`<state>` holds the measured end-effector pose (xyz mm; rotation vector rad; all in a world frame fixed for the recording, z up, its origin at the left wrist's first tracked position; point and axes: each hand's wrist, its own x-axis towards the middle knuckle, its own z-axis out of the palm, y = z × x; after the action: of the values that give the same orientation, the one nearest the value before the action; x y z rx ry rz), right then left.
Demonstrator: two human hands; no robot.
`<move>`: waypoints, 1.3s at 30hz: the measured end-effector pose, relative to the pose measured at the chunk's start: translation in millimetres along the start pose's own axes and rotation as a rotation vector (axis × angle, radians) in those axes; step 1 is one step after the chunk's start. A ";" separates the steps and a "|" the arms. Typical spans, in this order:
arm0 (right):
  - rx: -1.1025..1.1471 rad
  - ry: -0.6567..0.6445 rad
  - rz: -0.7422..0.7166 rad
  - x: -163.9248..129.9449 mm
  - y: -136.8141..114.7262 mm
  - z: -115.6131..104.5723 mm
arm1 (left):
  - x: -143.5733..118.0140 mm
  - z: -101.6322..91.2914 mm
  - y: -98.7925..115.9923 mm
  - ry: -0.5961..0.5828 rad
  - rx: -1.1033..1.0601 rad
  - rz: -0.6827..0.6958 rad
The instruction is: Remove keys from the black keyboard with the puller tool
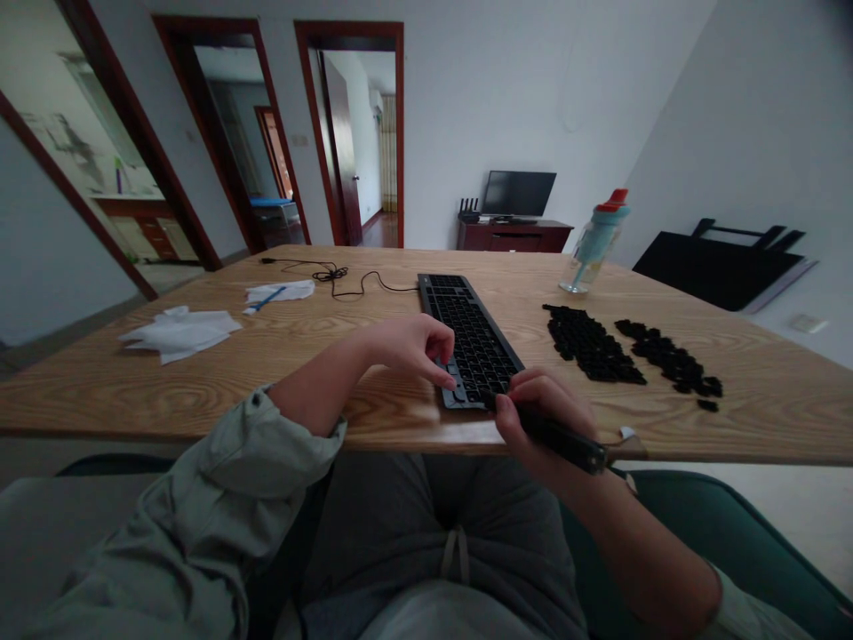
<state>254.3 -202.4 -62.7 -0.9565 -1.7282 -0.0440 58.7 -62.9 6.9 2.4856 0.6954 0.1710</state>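
Observation:
A dark keyboard (470, 333) with a grey frame lies lengthwise on the table, running away from me. Its key area looks mostly stripped of keycaps; several grey keys remain at the near left side. My left hand (417, 348) is at the keyboard's left edge, fingers curled and thumb pressed along the grey keys. In my right hand (550, 409) is a black-handled tool (566, 437), closed in the grip. The tool's tip meets the keyboard's near right corner; its exact shape there is too dark to make out.
Black keycaps (590, 345) lie in rows on the right, beside a second group (670, 357). A water bottle (593, 249) with a red lid stands behind. White tissues (179, 333), a blue stick-like item (267, 299) and the keyboard's cable (333, 275) lie on the left.

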 end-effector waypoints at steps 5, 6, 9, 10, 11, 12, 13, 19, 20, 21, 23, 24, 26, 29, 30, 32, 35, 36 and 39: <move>-0.005 -0.001 0.056 3.9 3.4 -0.3 | 0.5 2.3 -0.4 -0.007 0.018 -0.015; 0.000 -0.011 0.070 6.1 4.9 -0.3 | 0.7 2.5 -1.2 0.003 0.020 -0.020; 0.006 -0.062 0.114 12.6 8.2 -0.5 | 1.3 2.4 -4.5 0.027 0.022 -0.028; 0.004 -0.079 0.128 14.5 8.4 -1.0 | 1.6 2.3 -5.8 0.031 0.021 -0.027; -0.003 -0.093 0.144 16.2 8.2 -1.8 | 1.9 2.2 -7.0 0.038 0.021 -0.025; -0.017 -0.109 0.161 17.8 7.6 -3.0 | 2.4 2.1 -8.3 0.047 0.022 -0.022; -0.040 -0.136 0.183 19.4 6.8 -4.8 | 2.9 2.0 -9.6 0.059 0.026 -0.017; -0.067 -0.335 0.421 28.8 3.8 -27.3 | 6.3 1.2 -16.8 0.151 0.086 -0.023; -0.006 -0.322 0.470 30.4 4.1 -32.6 | 6.7 1.1 -17.6 0.157 0.089 -0.028; 0.059 -0.305 0.510 31.7 4.5 -38.0 | 7.0 1.0 -18.3 0.163 0.091 -0.032; 0.171 -0.273 0.555 33.6 5.2 -48.2 | 7.4 0.8 -19.4 0.177 0.096 -0.038; 0.213 -0.270 0.565 33.7 5.2 -52.4 | 7.4 0.7 -19.8 0.186 0.100 -0.039; 0.280 -0.291 0.568 32.0 4.9 -57.9 | 7.2 0.4 -20.3 0.203 0.113 -0.040; 0.347 -0.363 0.548 25.5 3.9 -58.0 | 6.6 -0.1 -20.2 0.217 0.144 -0.047; 0.351 -0.391 0.530 23.1 4.0 -56.5 | 6.4 -0.2 -20.1 0.220 0.156 -0.049; 0.314 -0.421 0.454 19.4 4.8 -53.3 | 6.0 -0.5 -19.6 0.221 0.177 -0.046; 0.183 -0.413 0.285 17.3 7.0 -50.7 | 5.3 -1.1 -18.8 0.220 0.187 -0.039; 0.143 -0.415 0.237 17.4 7.5 -50.7 | 5.1 -1.2 -18.6 0.221 0.186 -0.039; 0.083 -0.464 0.170 18.5 7.7 -52.0 | 5.0 -1.3 -18.9 0.224 0.180 -0.033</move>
<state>298.9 -211.2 -30.3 -1.1082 -2.0405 0.3848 54.3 -46.2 -2.3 2.6500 0.8780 0.3945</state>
